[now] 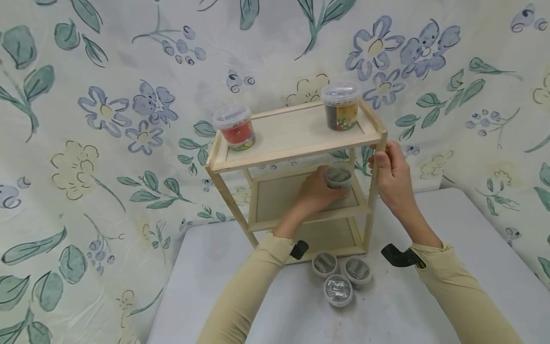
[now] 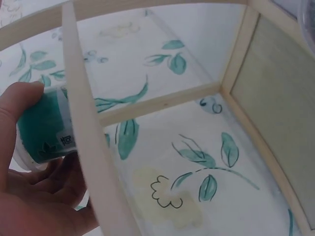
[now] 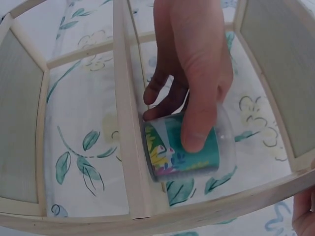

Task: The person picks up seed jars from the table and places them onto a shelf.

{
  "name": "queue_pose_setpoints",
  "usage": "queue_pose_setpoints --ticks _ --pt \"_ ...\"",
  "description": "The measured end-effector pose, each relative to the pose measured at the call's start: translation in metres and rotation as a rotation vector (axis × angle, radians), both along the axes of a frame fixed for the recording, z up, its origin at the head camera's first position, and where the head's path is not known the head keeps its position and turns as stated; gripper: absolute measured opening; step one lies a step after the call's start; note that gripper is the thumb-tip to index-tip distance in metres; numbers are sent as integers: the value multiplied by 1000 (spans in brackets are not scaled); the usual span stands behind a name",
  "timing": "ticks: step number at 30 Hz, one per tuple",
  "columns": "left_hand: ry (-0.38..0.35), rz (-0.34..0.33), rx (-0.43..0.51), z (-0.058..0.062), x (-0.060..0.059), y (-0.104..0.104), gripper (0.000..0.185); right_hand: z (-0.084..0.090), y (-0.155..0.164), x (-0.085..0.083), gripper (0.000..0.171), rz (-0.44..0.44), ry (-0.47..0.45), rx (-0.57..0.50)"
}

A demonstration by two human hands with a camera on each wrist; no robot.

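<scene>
With the rack point(image 1: 296, 138) steadied by the right hand point(image 1: 393, 179) gripping its 3 o'clock post, the tub point(image 1: 338, 177) clasped in the left hand point(image 1: 315, 193) is best lowered flat onto the middle shelf.

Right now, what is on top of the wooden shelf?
Two lidded tubs stand on the top tray: a red tub at its left end, a dark tub at its right. Their contents are hidden.
</scene>
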State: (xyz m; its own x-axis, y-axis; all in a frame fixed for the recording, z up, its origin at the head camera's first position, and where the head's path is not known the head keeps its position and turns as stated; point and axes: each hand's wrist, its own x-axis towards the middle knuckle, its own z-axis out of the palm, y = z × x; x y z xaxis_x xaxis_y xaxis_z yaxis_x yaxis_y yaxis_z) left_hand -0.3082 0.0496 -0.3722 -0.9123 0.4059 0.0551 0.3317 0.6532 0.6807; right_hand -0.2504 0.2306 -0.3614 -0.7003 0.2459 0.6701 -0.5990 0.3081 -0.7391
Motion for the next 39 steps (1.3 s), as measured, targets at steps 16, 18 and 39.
queue_pose_setpoints --ticks 16,18,39 --pt "3 41 -39 -5 4 7 83 1 -4 0 52 14 -12 -16" --pt "5 56 -45 -6 5 6 86 1 -4 0 51 13 -20 -12" --pt "103 71 -2 -9 32 -35 86 3 -3 -1 51 28 5 -36"
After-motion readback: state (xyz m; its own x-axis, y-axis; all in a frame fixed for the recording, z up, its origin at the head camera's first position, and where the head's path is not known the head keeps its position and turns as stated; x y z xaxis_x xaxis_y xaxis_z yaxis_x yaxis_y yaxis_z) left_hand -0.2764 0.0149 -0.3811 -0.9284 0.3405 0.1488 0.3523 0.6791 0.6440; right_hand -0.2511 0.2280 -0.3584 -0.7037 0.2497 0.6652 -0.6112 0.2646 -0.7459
